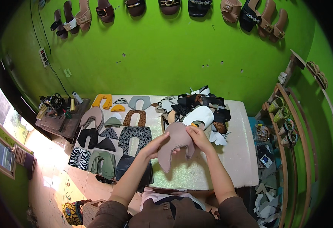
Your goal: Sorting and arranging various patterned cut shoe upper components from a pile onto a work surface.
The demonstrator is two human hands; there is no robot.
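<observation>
Over the table, both hands hold a stack of mauve U-shaped shoe upper pieces [178, 136]. My left hand [157, 146] grips its left side, with fingertips showing under the curved cutout. My right hand [199, 139] pinches the upper right edge, the thumb on top. The two legs of the U point down toward me. Just behind it lies a white rounded piece [200, 115] on a heap of mixed scraps [191, 102]. Left of my left hand is a black-and-grey patterned U-shaped piece [135, 137].
Sorted cut pieces cover the left of the pale table [242, 152], including green pieces [102, 163] and zebra-print pieces [79, 157]. A sewing machine [56, 106] stands at the left. Wooden racks [293, 152] and floor scraps [267, 205] lie right. Sandals [136, 7] hang on the green wall.
</observation>
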